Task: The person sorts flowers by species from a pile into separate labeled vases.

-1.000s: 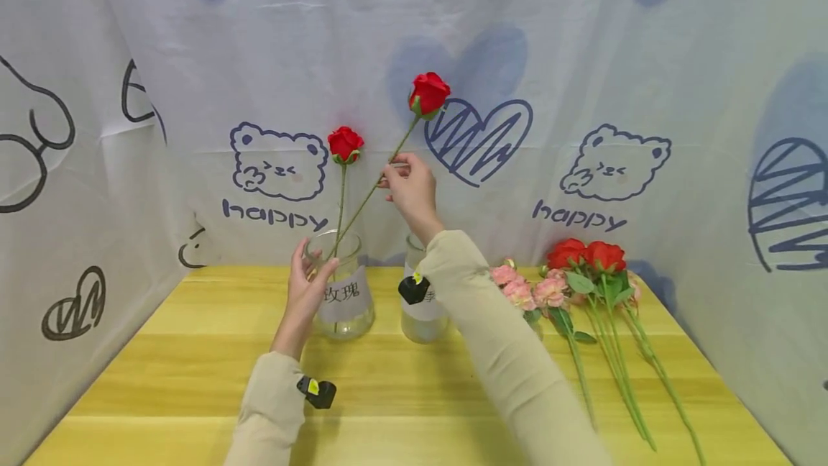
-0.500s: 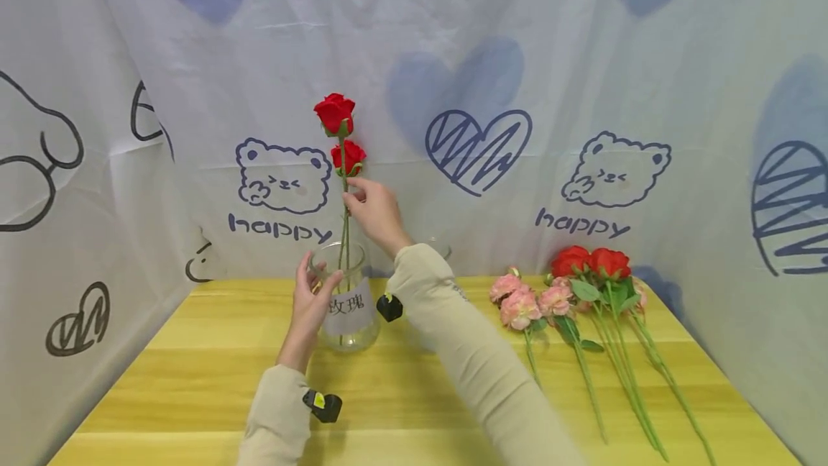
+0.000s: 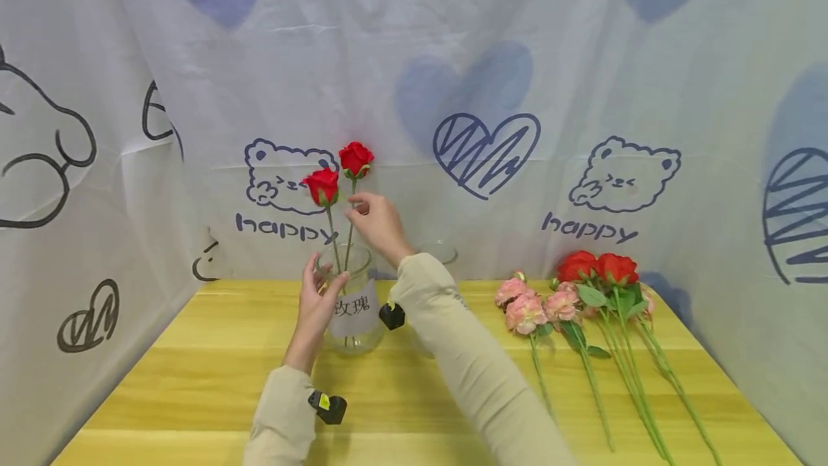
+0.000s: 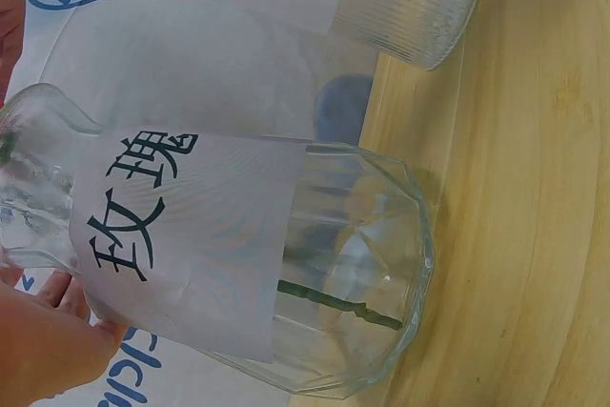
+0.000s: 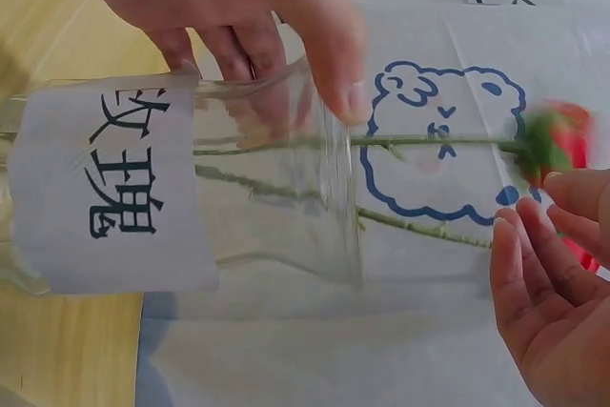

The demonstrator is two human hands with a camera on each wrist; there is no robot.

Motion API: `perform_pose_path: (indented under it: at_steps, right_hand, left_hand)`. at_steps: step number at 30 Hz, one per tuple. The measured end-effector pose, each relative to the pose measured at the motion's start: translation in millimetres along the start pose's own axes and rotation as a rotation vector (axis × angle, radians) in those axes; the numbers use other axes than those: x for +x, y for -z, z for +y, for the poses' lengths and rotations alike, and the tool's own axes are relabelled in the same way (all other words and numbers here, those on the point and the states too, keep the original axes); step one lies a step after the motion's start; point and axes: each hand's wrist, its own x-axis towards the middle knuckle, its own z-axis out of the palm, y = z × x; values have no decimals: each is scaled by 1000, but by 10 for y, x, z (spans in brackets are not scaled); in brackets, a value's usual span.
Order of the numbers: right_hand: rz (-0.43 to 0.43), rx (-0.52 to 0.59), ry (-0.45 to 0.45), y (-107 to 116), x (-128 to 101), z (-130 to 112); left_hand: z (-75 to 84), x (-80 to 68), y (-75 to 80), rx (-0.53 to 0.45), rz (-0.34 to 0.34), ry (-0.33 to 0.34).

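Two red roses, a lower left one and a higher right one, stand in a clear glass vase with a white paper label. My left hand grips the vase near its neck, thumb in front and fingers behind. My right hand is above the rim beside the rose stems, its fingers loosely bent. In the right wrist view, the right fingers are spread apart from the thumb, and the left rose's bloom is blurred. A stem end shows through the vase's lower glass.
A second glass vase stands to the right, partly hidden by my right sleeve. Pink flowers and red flowers with long green stems lie on the right of the wooden table. A printed white cloth hangs behind.
My right hand has moved left and down, bringing the second rose into the vase. It has let go, and that rose has dropped and leaned left. The left hand stays on the vase.
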Motion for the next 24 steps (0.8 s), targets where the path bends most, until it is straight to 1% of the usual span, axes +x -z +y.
perform_pose_path:
  at_steps: [4,9,15,24]
  right_hand:
    - [7,5,-1,53,2,57]
    - [-14,13,-16,143,-9,116]
    - [-52,-54,-18,374,-46,169]
    - [-94,-142,-1,795,-119,197]
  left_hand:
    - [26,-3,-7,-15,-8,-1]
    - [27,-19,-5,-19,-2,-10]
    - [14,-21,-39,-20,6,-11]
    - [38,-28,-28,-13,17,5]
